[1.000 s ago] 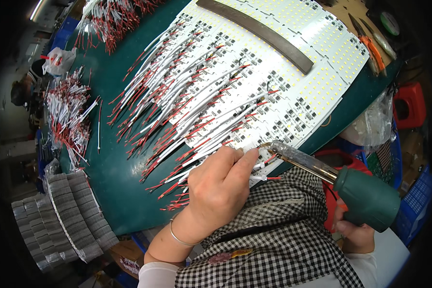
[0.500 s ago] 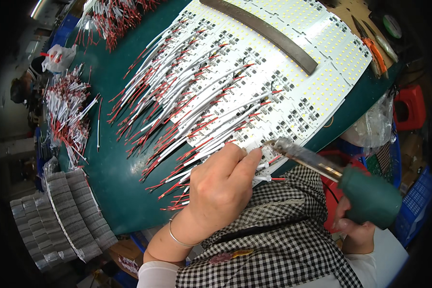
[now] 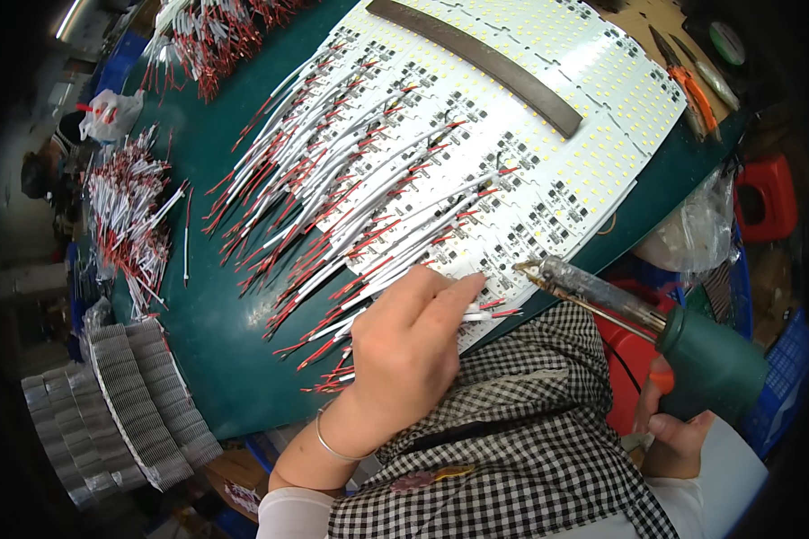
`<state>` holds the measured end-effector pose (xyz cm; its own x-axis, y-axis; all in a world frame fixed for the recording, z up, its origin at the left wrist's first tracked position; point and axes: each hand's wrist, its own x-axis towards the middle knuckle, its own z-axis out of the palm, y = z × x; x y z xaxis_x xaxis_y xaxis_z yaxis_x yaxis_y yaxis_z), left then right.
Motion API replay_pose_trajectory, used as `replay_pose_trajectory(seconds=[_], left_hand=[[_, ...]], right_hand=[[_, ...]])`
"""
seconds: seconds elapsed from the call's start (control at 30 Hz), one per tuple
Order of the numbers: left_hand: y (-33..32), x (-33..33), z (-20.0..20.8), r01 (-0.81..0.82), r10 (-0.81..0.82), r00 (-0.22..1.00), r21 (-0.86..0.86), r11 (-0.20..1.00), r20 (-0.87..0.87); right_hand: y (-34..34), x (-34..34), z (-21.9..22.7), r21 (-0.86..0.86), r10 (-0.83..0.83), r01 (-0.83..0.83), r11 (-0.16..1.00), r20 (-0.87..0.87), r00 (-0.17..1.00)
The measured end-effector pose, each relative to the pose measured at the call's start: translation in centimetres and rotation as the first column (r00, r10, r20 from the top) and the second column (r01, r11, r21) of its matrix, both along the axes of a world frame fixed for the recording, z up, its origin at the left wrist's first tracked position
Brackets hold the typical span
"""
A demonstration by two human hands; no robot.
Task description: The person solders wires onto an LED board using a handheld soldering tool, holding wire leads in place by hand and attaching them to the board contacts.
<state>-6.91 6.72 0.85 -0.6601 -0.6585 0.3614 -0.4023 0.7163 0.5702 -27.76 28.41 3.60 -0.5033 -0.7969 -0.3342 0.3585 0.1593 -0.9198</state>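
Observation:
My left hand is pinched over the lower edge of a white LED circuit board. Short white cables with red and black ends stick out past its fingers toward the right. In my right hand is a green soldering gun, my fingers wrapped round its grip. The gun's tip is over the board's lower right part, right of my left fingertips; contact cannot be made out. Rows of white cables with red wire ends lie across the board, overhanging its left side.
A dark curved bar lies across the board. Orange-handled pliers lie at the far right. Bundles of red and white wires and stacked grey ribbed strips are at left, on a green tabletop. A red stool stands at right.
The soldering gun has moved slightly right and down, its tip a little farther from my left fingers. My left hand has shifted slightly left, its cables along with it.

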Motion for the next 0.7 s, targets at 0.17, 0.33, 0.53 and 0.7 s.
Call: replay_pose_trajectory(seconds=[0.17, 0.33, 0.53, 0.7], left_hand=[[-0.3, 0.9, -1.1, 0.112, -0.112, 0.988, -0.001, 0.994, -0.111], [-0.5, 0.5, -1.0, 0.143, -0.145, 0.987, -0.038, 0.989, -0.070], [-0.6, 0.7, -1.0, 0.160, -0.166, 0.984, -0.093, 0.983, -0.061], [-0.6, 0.7, -0.9, 0.172, -0.178, 0.983, -0.109, 0.979, -0.045]], right_hand=[[1.4, -0.3, -0.4, 0.067, 0.109, -0.103, 0.992, -0.099, 0.989], [1.3, 0.5, -0.2, 0.044, 0.035, -0.031, 0.999, -0.096, 0.995], [3.4, -0.7, -2.0, 0.062, 0.183, -0.177, 0.982, -0.121, 0.976], [4.9, -1.5, -1.6, 0.143, 0.393, -0.372, 0.917, -0.174, 0.903]])
